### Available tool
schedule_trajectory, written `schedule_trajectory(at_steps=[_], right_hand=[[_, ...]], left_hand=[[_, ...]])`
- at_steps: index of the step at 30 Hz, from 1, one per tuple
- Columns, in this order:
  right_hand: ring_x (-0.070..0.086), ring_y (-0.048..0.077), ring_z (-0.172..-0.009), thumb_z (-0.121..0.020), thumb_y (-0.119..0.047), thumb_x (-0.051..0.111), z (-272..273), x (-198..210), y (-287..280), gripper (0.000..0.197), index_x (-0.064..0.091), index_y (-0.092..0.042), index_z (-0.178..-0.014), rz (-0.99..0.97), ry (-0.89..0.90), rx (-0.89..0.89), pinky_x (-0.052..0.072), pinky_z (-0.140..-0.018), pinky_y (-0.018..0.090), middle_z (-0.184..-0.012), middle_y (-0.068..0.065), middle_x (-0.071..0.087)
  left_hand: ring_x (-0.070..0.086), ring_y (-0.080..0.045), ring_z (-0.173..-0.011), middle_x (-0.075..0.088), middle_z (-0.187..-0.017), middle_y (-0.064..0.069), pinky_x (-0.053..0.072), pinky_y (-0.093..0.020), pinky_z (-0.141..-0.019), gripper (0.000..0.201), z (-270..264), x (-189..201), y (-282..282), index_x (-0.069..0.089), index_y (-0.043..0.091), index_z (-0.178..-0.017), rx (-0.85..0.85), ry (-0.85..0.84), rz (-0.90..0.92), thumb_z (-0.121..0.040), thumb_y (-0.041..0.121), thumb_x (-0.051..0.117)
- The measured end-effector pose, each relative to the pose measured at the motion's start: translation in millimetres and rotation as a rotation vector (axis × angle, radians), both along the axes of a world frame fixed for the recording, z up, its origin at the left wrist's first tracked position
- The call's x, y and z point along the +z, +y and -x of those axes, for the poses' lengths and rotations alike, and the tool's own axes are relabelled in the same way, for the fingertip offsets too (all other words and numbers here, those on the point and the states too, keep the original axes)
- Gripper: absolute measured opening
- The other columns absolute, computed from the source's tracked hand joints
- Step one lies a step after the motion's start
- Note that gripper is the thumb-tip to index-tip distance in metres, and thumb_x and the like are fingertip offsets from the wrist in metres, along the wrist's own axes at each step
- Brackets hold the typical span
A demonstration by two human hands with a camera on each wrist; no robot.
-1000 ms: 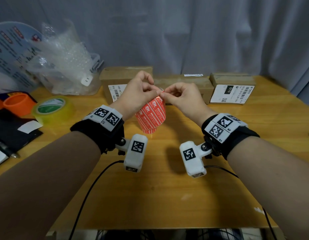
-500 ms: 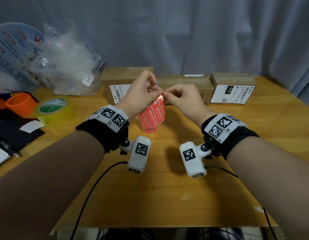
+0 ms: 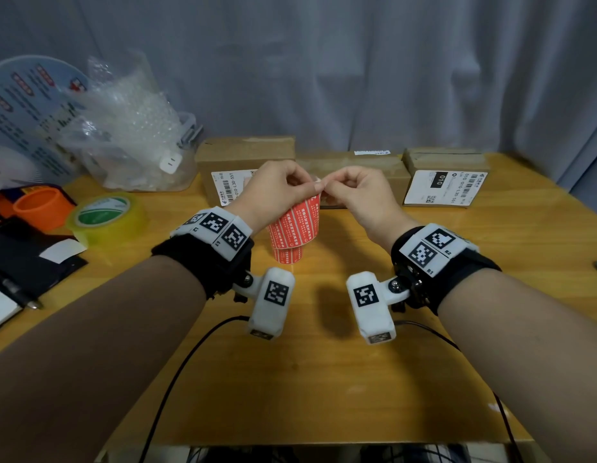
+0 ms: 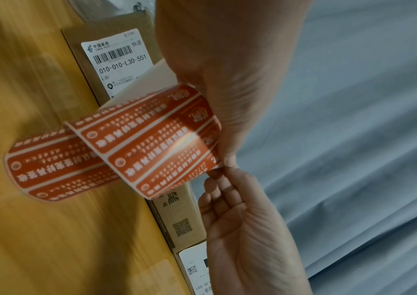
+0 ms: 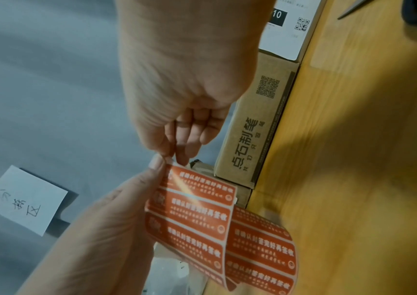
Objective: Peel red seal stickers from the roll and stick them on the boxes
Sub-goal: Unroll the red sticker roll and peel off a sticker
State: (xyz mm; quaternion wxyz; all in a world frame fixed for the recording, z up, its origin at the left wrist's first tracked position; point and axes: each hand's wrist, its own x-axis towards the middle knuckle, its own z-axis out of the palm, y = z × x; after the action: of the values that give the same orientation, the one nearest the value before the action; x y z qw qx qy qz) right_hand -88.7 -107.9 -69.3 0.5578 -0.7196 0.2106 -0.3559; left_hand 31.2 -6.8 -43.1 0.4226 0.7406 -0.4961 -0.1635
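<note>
A roll of red seal stickers hangs above the table from its unrolled strip. My left hand pinches the top edge of that strip between thumb and forefinger. My right hand meets it there, its thumb and forefinger pinching the corner of the top sticker. Three cardboard boxes stand in a row behind the hands: a left box, a middle box and a right box. White shipping labels show on the outer two.
A clear bin of bubble wrap, a yellow tape roll, an orange ring and a black notebook with a pen fill the left side. Scissors lie to the right. Wrist-camera cables trail over the front edge.
The roll has swung from a tilt to hang more upright below the hands. Both hands stay pinched together at the strip's top edge, shifted only slightly.
</note>
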Motion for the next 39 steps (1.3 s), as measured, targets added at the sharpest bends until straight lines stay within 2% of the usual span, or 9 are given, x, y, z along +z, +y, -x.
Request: schedule_trajectory(at_steps=[3,10,16,20,22,25,28,33,39], right_hand=[[0.064,0.001,-0.065,-0.084,-0.004,0.064,2,3,1,0.01,0.066,-0.01,-0.076,-0.024,-0.009,0.004,0.052,-0.062,0.012,-0.075,0.004,0.067],[0.059,-0.006,-0.051,-0.084,-0.001,0.064,6,-1,-5,0.015,0.06,-0.015,-0.078,-0.06,-0.015,-0.083,0.046,-0.054,0.009,-0.069,-0.001,0.062],[0.061,-0.004,-0.073,-0.087,-0.004,0.059,12,6,-7,0.016,0.07,-0.013,-0.093,0.141,0.125,0.026,0.051,-0.071,0.013,-0.083,-0.005,0.066],[0.061,0.005,-0.082,-0.085,0.002,0.058,16,19,-9,0.022,0.067,-0.004,-0.105,0.336,0.31,0.11,0.05,-0.073,0.006,-0.092,0.004,0.066],[0.059,0.009,-0.087,-0.086,0.001,0.057,16,22,-12,0.023,0.067,-0.007,-0.105,0.53,0.408,0.092,0.051,-0.079,0.014,-0.097,0.003,0.065],[0.051,0.012,-0.091,-0.085,-0.009,0.063,13,23,-16,0.012,0.069,-0.012,-0.095,0.713,0.442,0.026,0.047,-0.083,0.029,-0.095,-0.003,0.055],[0.041,0.009,-0.098,-0.085,-0.017,0.065,11,24,-16,0.005,0.068,-0.017,-0.089,0.792,0.423,-0.018,0.037,-0.085,0.026,-0.097,-0.006,0.048],[0.049,0.011,-0.107,-0.082,-0.015,0.069,13,29,-15,0.005,0.066,-0.013,-0.086,0.662,0.329,0.0,0.037,-0.092,0.022,-0.105,-0.005,0.054],[0.06,0.01,-0.098,-0.079,-0.006,0.069,29,37,-8,0.012,0.06,-0.013,-0.076,0.322,0.23,0.062,0.049,-0.07,0.006,-0.109,0.004,0.064]], left_hand=[[0.066,-0.012,-0.091,0.071,-0.093,0.017,0.046,-0.054,-0.094,0.038,2,-1,0,0.068,0.029,-0.076,0.032,-0.026,-0.016,-0.061,0.064,0.061],[0.067,-0.018,-0.085,0.069,-0.08,0.009,0.046,-0.054,-0.093,0.021,2,-3,0,0.061,0.028,-0.069,0.126,-0.043,-0.031,-0.077,0.046,0.061],[0.068,-0.021,-0.087,0.068,-0.083,0.008,0.047,-0.055,-0.093,0.018,-4,-8,0,0.06,0.029,-0.072,0.121,0.008,-0.04,-0.076,0.047,0.061],[0.068,-0.017,-0.08,0.068,-0.083,0.005,0.056,-0.039,-0.078,0.013,-9,-5,-2,0.064,0.024,-0.085,0.046,0.037,-0.079,-0.085,0.036,0.063],[0.066,-0.014,-0.076,0.066,-0.083,0.004,0.052,-0.026,-0.064,0.018,-8,-1,-1,0.064,0.015,-0.095,-0.007,0.049,-0.104,-0.087,0.031,0.062],[0.064,-0.012,-0.074,0.066,-0.083,0.003,0.05,-0.023,-0.062,0.019,-6,3,-1,0.064,0.013,-0.097,-0.063,0.052,-0.134,-0.088,0.029,0.063],[0.063,-0.012,-0.073,0.066,-0.082,0.002,0.049,-0.023,-0.062,0.022,-6,5,-1,0.065,0.011,-0.099,-0.084,0.067,-0.153,-0.089,0.03,0.061],[0.065,-0.011,-0.067,0.068,-0.077,0.0,0.049,-0.022,-0.058,0.019,-13,3,0,0.064,0.015,-0.089,0.009,0.056,-0.116,-0.088,0.033,0.061],[0.066,-0.013,-0.069,0.068,-0.075,0.0,0.052,-0.026,-0.062,0.024,-17,2,4,0.064,0.01,-0.084,0.124,0.133,-0.066,-0.086,0.034,0.064]])
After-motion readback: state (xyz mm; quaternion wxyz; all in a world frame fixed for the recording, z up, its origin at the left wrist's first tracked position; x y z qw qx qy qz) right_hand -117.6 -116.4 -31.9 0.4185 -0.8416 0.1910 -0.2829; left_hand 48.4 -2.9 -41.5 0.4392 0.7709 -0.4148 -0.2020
